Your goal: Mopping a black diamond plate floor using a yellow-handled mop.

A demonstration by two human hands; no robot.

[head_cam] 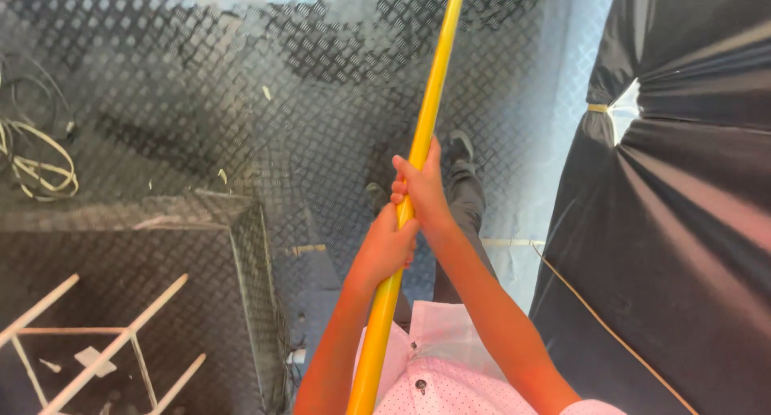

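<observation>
1. No container with contents shows in the head view; the nearest thing to one is a raised box-like platform [241, 222] of dark checker plate at lower left, and only its closed top and side are visible.
2. A long yellow pole [426, 118] runs from the top edge, right of centre, down to the bottom edge near the person's chest, leaning slightly to the left as it descends.
3. The right hand [422, 192] has its grip clenched around the pole, higher up, with fingers wrapped over the front of the shaft.
4. The left hand [388, 250] is clenched on the same pole just below, the two hands nearly touching.
5. Both forearms rise from the bottom of the picture over a pink dotted shirt [434, 359].
6. Beneath the hands lies a checker-plate metal floor [201, 85], with the person's dark trousers and shoes seen beyond the hands.
7. A black draped cloth [683, 222] fills the right side, gathered by a tie near the top.
8. Loose pale cables [32, 162] lie at the left edge.
9. A white bar frame [104, 343] stands at lower left.
</observation>
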